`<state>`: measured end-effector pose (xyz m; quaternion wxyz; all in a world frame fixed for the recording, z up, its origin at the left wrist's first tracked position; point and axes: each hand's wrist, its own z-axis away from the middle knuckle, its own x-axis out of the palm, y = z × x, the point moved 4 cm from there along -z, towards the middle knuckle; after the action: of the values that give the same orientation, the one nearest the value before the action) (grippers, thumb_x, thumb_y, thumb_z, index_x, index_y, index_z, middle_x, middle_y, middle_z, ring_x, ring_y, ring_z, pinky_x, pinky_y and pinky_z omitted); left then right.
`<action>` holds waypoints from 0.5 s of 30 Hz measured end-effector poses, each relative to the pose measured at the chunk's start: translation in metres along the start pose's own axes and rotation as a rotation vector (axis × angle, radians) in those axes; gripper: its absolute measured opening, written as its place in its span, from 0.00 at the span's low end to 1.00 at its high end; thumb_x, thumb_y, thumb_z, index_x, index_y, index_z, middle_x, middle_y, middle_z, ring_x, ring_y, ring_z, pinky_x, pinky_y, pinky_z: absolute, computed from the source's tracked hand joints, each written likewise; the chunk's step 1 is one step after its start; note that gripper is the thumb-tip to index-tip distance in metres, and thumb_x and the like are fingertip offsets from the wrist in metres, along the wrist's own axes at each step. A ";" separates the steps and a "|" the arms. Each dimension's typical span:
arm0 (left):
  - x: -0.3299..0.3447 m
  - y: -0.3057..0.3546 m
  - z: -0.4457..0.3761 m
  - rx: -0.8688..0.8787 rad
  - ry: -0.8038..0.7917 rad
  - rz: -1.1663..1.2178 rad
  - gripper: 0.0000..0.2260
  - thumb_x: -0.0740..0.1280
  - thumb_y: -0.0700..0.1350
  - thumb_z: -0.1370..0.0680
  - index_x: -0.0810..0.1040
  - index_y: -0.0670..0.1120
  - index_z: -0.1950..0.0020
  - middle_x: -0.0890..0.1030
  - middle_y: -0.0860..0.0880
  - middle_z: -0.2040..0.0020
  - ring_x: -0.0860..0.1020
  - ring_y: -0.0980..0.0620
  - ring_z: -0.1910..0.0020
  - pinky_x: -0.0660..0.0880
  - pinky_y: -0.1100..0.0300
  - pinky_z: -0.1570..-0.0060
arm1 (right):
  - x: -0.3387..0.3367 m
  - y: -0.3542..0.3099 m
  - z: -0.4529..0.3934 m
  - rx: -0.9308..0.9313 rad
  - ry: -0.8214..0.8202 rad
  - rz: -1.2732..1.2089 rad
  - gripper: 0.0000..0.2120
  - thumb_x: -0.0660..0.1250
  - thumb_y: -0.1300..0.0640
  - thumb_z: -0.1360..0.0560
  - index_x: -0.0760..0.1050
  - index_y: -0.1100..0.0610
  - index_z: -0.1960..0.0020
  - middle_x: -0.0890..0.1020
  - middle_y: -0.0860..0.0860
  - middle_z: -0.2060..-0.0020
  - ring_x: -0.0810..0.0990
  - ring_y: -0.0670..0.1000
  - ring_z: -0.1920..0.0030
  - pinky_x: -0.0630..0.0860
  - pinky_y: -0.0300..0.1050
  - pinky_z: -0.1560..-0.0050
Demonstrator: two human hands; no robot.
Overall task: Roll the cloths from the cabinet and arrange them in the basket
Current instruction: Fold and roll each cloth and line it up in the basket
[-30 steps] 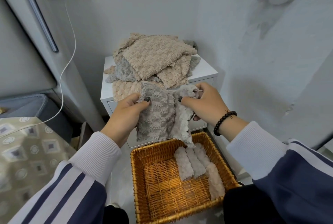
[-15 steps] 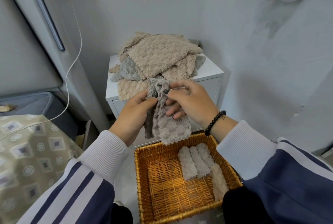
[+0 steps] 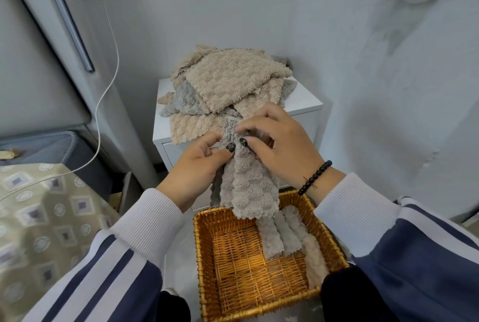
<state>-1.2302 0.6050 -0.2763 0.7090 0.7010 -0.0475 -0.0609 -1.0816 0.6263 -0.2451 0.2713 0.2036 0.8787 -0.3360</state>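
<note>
No text, label or number is legible on anything here

A grey waffle-textured cloth (image 3: 248, 186), folded lengthwise into a narrow strip, hangs over the far edge of the wicker basket (image 3: 207, 264), which holds rolled cloths (image 3: 290, 236) along its right side, while loose beige and grey cloths (image 3: 228, 80) lie heaped on the white cabinet (image 3: 305, 103).

Both hands (image 3: 197, 168) (image 3: 282, 148) pinch folded grey cloth (image 3: 248, 186) above basket (image 3: 204, 257); three rolls (image 3: 287, 236) inside, perhaps four.
</note>
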 end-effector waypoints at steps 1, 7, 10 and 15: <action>0.001 0.001 0.001 0.007 -0.002 -0.022 0.12 0.59 0.33 0.19 0.75 0.49 0.49 0.84 0.50 0.66 0.82 0.57 0.69 0.76 0.66 0.67 | -0.001 0.001 0.000 0.000 -0.003 0.003 0.06 0.69 0.61 0.26 0.81 0.54 0.51 0.74 0.50 0.55 0.73 0.44 0.60 0.75 0.42 0.58; 0.003 0.004 0.003 0.035 -0.003 -0.206 0.11 0.61 0.38 0.19 0.76 0.50 0.42 0.84 0.43 0.60 0.80 0.53 0.68 0.73 0.67 0.69 | -0.005 0.007 0.000 0.109 -0.015 -0.048 0.03 0.68 0.63 0.25 0.79 0.57 0.53 0.73 0.48 0.54 0.71 0.36 0.62 0.68 0.27 0.56; 0.005 0.005 0.002 0.041 -0.009 -0.230 0.10 0.60 0.38 0.19 0.76 0.50 0.43 0.83 0.39 0.58 0.81 0.54 0.69 0.74 0.66 0.70 | -0.005 0.009 0.001 0.147 0.010 -0.066 0.03 0.67 0.63 0.25 0.79 0.57 0.53 0.72 0.45 0.55 0.72 0.37 0.62 0.69 0.26 0.55; 0.010 0.003 0.002 0.013 -0.043 -0.179 0.11 0.60 0.37 0.19 0.75 0.45 0.38 0.83 0.36 0.49 0.82 0.39 0.51 0.79 0.49 0.48 | 0.002 0.014 0.003 0.175 -0.016 -0.064 0.04 0.66 0.63 0.24 0.77 0.56 0.52 0.73 0.49 0.51 0.73 0.44 0.52 0.69 0.27 0.51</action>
<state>-1.2204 0.6010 -0.2739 0.6949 0.7056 -0.0002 -0.1386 -1.0746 0.6339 -0.2546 0.2489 0.1956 0.8497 -0.4216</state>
